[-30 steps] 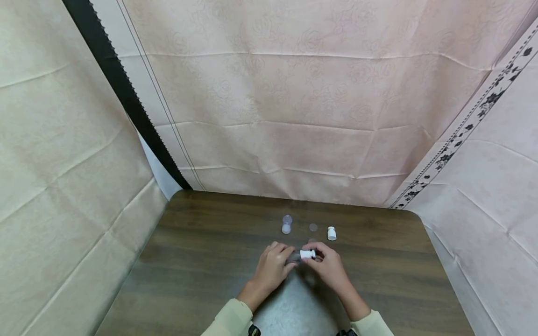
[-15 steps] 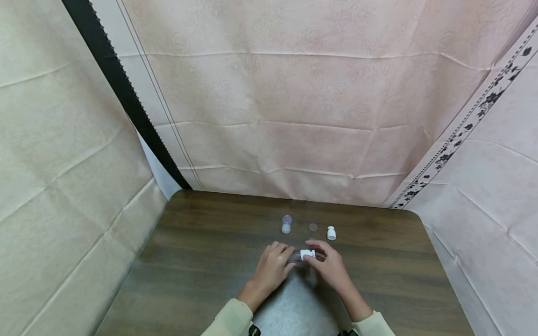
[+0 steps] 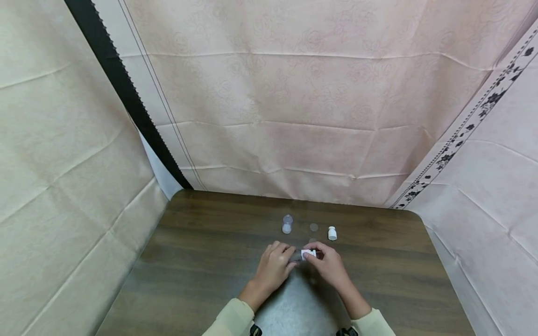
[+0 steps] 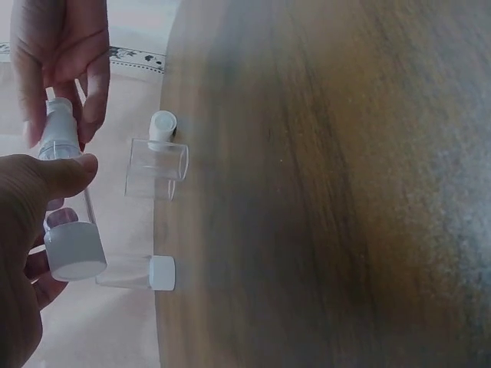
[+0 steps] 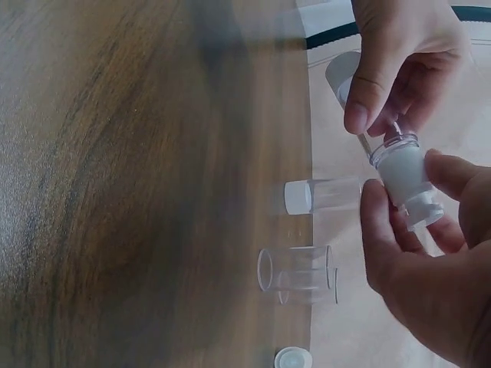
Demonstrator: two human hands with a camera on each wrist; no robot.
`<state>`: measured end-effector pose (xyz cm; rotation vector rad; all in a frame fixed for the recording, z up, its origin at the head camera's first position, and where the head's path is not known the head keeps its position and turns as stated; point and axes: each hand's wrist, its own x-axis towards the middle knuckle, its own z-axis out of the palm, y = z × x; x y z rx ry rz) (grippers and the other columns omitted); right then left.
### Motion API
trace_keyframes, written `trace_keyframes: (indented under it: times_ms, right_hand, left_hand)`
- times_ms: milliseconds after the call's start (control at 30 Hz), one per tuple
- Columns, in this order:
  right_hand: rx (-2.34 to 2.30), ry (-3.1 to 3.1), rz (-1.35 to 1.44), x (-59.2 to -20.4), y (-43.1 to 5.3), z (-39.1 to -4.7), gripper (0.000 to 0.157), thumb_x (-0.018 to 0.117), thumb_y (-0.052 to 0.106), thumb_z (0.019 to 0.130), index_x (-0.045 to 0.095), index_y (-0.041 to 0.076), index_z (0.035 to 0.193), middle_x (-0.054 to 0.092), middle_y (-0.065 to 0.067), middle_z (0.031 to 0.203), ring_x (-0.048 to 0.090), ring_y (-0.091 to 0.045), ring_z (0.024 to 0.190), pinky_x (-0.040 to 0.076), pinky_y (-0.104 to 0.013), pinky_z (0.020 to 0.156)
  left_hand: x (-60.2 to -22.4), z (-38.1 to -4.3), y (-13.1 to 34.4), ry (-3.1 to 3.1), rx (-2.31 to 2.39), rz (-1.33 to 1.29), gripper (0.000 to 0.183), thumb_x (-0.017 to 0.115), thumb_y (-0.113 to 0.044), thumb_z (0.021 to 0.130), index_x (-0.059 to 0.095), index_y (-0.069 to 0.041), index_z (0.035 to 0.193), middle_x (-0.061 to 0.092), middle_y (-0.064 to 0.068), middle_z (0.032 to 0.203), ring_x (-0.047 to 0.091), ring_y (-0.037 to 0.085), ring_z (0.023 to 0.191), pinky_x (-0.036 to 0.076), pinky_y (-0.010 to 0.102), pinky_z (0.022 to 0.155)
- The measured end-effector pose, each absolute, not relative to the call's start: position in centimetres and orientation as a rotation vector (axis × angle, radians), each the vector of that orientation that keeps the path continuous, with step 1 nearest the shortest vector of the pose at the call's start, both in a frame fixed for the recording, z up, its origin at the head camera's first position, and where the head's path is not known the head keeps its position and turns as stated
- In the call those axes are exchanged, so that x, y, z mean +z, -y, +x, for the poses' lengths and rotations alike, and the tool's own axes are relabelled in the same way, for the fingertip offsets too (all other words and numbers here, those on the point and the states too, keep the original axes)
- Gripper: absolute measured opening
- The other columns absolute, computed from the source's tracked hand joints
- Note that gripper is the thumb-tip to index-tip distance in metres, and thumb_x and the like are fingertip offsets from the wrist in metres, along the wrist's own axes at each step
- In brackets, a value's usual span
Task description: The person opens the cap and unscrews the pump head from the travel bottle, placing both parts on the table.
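My left hand [image 3: 273,267] grips a clear bottle with a white base [image 4: 75,251], held tilted above the table. Fingers and thumb of my right hand [image 3: 329,266] pinch a white pump top [image 5: 403,175] at the bottle's mouth. Its narrow end points away from the bottle. In the right wrist view, the bottle's clear wall is partly hidden behind the left thumb. Both hands work close together over the middle of the table.
Beyond the hands on the wooden table [image 3: 201,242] stand a second clear bottle with a white base [image 3: 287,224], clear open cylinders [image 5: 295,268] and another white pump top [image 3: 332,233]. Cloth curtains [image 3: 269,116] border the table at the back and sides.
The right hand's fingers lifted and spread a little half a second ago, and have come back in round the white pump top. The left hand keeps its grip on the bottle.
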<state>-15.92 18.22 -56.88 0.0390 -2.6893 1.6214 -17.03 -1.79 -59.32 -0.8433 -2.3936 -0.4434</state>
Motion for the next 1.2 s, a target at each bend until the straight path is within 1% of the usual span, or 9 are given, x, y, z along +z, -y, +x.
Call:
trace_keyframes:
  times_ms: [133,233,433,667,733,833,933,1067,1200]
  right_hand:
    - [1.689,2.650,0.103,-56.87,-18.35,-15.82,0.019,0.080,0.013,0.090,0.074,0.012,0.108,0.071,-0.010,0.114,0.067,-0.020,0.101,0.057,-0.026,0.080]
    - [1.711,2.633,0.136,-57.03,-18.36,-15.79,0.024,0.080,0.007,0.089,0.074,0.013,0.113,0.069,-0.011,0.123,0.067,-0.026,0.112,0.058,-0.028,0.087]
    - [1.749,2.584,0.192,-57.40,-18.29,-15.65,0.036,0.079,0.000,0.087,0.073,0.013,0.120,0.066,-0.010,0.131,0.065,-0.027,0.119,0.057,-0.027,0.091]
    - [1.792,2.531,0.278,-57.45,-18.60,-15.53,0.045,0.080,0.007,0.089,0.067,0.011,0.132,0.064,-0.011,0.138,0.062,-0.033,0.126,0.056,-0.035,0.097]
    - [1.769,2.545,0.253,-57.32,-18.61,-15.59,0.045,0.081,0.010,0.089,0.067,0.010,0.131,0.065,-0.012,0.135,0.064,-0.034,0.123,0.057,-0.037,0.096]
    - [1.708,2.585,0.162,-57.10,-18.49,-15.73,0.035,0.079,0.015,0.092,0.070,0.010,0.125,0.069,-0.012,0.128,0.068,-0.029,0.114,0.057,-0.032,0.092]
    - [1.670,2.639,0.054,-57.11,-18.34,-15.94,0.024,0.076,0.019,0.095,0.072,0.010,0.117,0.072,-0.011,0.119,0.069,-0.020,0.100,0.059,-0.027,0.079]
    - [1.602,2.725,-0.019,-57.39,-18.29,-16.21,0.016,0.074,0.024,0.097,0.074,0.013,0.107,0.071,-0.005,0.097,0.065,-0.010,0.078,0.053,-0.024,0.065]
    - [1.574,2.772,-0.001,-57.30,-18.36,-16.34,0.011,0.074,0.025,0.097,0.073,0.015,0.100,0.064,0.000,0.076,0.061,-0.011,0.064,0.048,-0.026,0.062]
  left_hand:
    - [-59.30,-17.04,1.79,2.404,-0.490,-0.826,0.038,0.092,-0.032,0.078,0.078,-0.014,0.108,0.073,-0.001,0.099,0.063,0.015,0.088,0.053,0.031,0.074]
    - [-59.27,-17.01,1.81,2.412,-0.518,-0.818,0.039,0.093,-0.032,0.077,0.078,-0.015,0.108,0.073,-0.002,0.099,0.063,0.015,0.088,0.053,0.031,0.074]
    - [-59.24,-16.90,1.87,2.451,-0.527,-0.808,0.038,0.092,-0.034,0.078,0.077,-0.017,0.109,0.073,-0.003,0.099,0.064,0.013,0.088,0.053,0.030,0.073]
    - [-59.35,-16.89,1.89,2.431,-0.513,-0.811,0.038,0.092,-0.034,0.078,0.077,-0.017,0.108,0.072,-0.003,0.099,0.063,0.013,0.087,0.052,0.029,0.073]
    - [-59.34,-16.91,1.90,2.418,-0.499,-0.814,0.039,0.092,-0.034,0.077,0.077,-0.016,0.108,0.073,-0.003,0.099,0.063,0.014,0.087,0.051,0.029,0.072]
    - [-59.29,-16.95,1.91,2.401,-0.463,-0.827,0.039,0.093,-0.033,0.077,0.077,-0.015,0.108,0.073,-0.002,0.099,0.063,0.015,0.088,0.051,0.029,0.071]
    - [-59.31,-17.01,1.89,2.382,-0.418,-0.843,0.039,0.092,-0.033,0.078,0.077,-0.015,0.109,0.073,-0.002,0.100,0.064,0.015,0.089,0.051,0.029,0.071]
    - [-59.48,-17.07,1.83,2.363,-0.385,-0.853,0.039,0.092,-0.033,0.078,0.077,-0.014,0.109,0.072,-0.002,0.100,0.064,0.014,0.089,0.050,0.029,0.072]
    - [-59.58,-17.07,1.76,2.359,-0.398,-0.852,0.039,0.092,-0.033,0.078,0.077,-0.014,0.108,0.072,-0.002,0.099,0.063,0.015,0.089,0.050,0.029,0.072]
